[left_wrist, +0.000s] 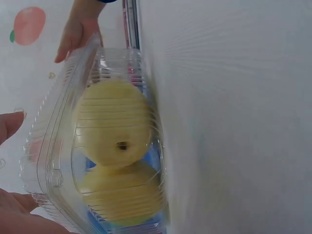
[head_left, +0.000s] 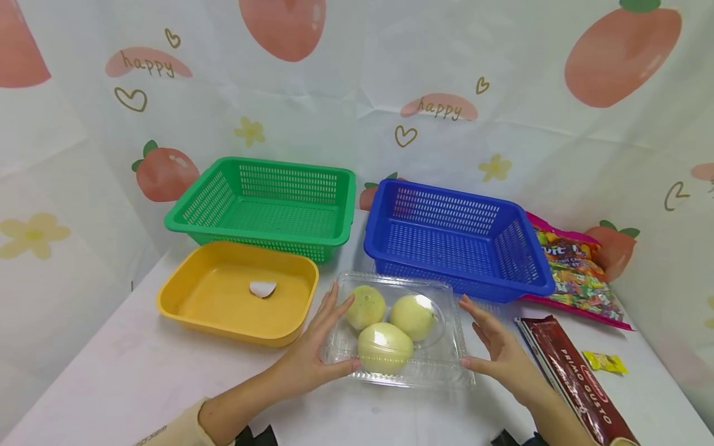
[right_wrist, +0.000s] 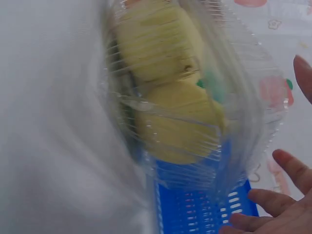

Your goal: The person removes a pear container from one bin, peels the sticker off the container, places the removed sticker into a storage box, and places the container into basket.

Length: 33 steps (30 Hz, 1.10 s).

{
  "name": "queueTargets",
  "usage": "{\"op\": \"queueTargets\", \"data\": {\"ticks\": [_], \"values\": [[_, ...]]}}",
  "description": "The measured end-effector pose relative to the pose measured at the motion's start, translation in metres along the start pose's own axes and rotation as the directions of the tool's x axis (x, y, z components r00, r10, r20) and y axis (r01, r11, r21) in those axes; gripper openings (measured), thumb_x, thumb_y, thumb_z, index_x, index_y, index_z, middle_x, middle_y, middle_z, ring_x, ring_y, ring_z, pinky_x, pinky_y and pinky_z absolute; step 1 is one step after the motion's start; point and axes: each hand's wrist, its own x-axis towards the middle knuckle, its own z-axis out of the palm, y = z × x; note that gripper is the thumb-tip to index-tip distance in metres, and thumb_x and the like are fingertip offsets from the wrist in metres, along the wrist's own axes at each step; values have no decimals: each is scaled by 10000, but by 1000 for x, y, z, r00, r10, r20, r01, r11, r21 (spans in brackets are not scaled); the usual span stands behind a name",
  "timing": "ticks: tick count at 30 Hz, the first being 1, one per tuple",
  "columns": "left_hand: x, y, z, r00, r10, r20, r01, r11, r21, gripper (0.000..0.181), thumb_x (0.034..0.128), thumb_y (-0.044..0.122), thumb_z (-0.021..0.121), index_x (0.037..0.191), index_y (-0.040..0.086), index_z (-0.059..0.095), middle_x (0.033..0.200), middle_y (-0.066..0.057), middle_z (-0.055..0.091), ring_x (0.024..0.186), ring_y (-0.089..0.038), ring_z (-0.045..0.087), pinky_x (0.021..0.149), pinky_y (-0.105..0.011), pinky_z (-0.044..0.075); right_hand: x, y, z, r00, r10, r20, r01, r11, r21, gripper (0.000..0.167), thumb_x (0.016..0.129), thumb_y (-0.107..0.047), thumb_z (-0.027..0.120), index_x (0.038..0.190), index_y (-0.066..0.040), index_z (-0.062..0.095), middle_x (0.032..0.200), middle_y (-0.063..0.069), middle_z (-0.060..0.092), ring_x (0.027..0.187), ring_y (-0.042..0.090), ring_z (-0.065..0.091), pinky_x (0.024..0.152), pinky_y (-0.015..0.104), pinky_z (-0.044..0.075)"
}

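A clear plastic clamshell box [head_left: 440,371] with its lid down lies on the white table, holding three pale yellow round fruits [head_left: 386,348]. At the box's left side is my left hand [head_left: 304,362], thumb by the front corner and fingers spread along the edge. My right hand [head_left: 504,353] is at the opposite side, its fingers extended and its fingertips close to the rim. In the right wrist view, the right fingers [right_wrist: 273,201] appear apart from the box, while the fruits [right_wrist: 178,122] show blurred through the plastic. Through the ribbed wall, the left wrist view shows two fruits [left_wrist: 114,124].
Behind the box stands a blue basket [head_left: 457,282]; a green basket [head_left: 268,238] is at back left. A yellow tray [head_left: 223,322] holds a small white piece [head_left: 262,288]. Rightward lie a candy bag [head_left: 582,272], a dark red packet [head_left: 586,384] and a yellow-wrapped candy [head_left: 605,362].
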Motion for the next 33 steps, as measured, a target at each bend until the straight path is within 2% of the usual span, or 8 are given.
{"op": "queueTargets", "data": {"ticks": [8,14,21,23,25,28,31,33], "values": [[1,-8,2,997,-61,-42,63,997,41,953,731,364,774,1491,269,208,1578,-59,-82,1434,-385,-62,1052,-705,54,1,8,6,998,-9,64,9,1000,-8,889,702,110,710,1455,-6,251,1589,11,-35,1388,-117,-32,1016,-18,128],[2,-15,7,995,-84,-58,83,996,-5,1009,691,318,812,1490,289,198,1575,-57,-107,1428,-403,-61,1043,-713,57,-3,17,9,995,-1,97,6,999,-50,923,677,64,753,1455,-31,267,1576,123,-84,1390,-97,-63,1019,-8,98],[3,-20,14,994,-95,-44,91,991,-99,1062,647,281,844,1476,361,185,1562,27,-163,1443,-310,-67,1083,-660,87,-5,24,17,994,20,104,-14,999,-52,931,670,44,768,1445,-41,259,1580,19,-95,1356,-161,-34,1017,1,120],[4,-21,16,994,-100,-36,95,988,-118,1059,647,272,845,1469,375,185,1560,28,-173,1444,-290,-79,1092,-648,76,-5,25,19,996,14,92,-10,999,-49,933,664,61,763,1438,-34,251,1577,66,-115,1354,-164,-27,1118,157,136],[4,-22,17,995,-99,-30,94,987,-134,1050,652,266,843,1465,376,187,1561,10,-178,1444,-284,-87,1096,-641,68,-6,27,22,997,19,71,-15,998,-59,930,661,64,762,1431,-46,252,1563,150,-132,1360,-137,-35,1149,438,135],[4,-21,17,995,-94,-28,89,985,-146,1034,658,262,839,1461,368,195,1563,-20,-178,1444,-284,-92,1100,-637,59,-6,28,27,999,40,29,-37,996,-81,905,662,55,762,1413,-64,272,1531,252,-130,1426,65,-106,945,770,22],[4,-21,17,996,-87,-32,82,985,-149,1017,659,260,839,1454,359,212,1564,-31,-174,1444,-284,-93,1102,-633,58,-7,29,29,998,59,-6,-59,994,-89,885,658,48,767,1398,-76,297,1530,264,-109,1420,317,-153,886,815,0],[4,-22,17,996,-83,-34,77,986,-148,992,659,260,839,1442,352,237,1564,-33,-173,1444,-285,-94,1103,-632,55,-7,30,30,998,60,-15,-61,993,-97,880,655,47,770,1393,-76,307,1534,259,-98,1409,368,-147,891,812,11]]}}
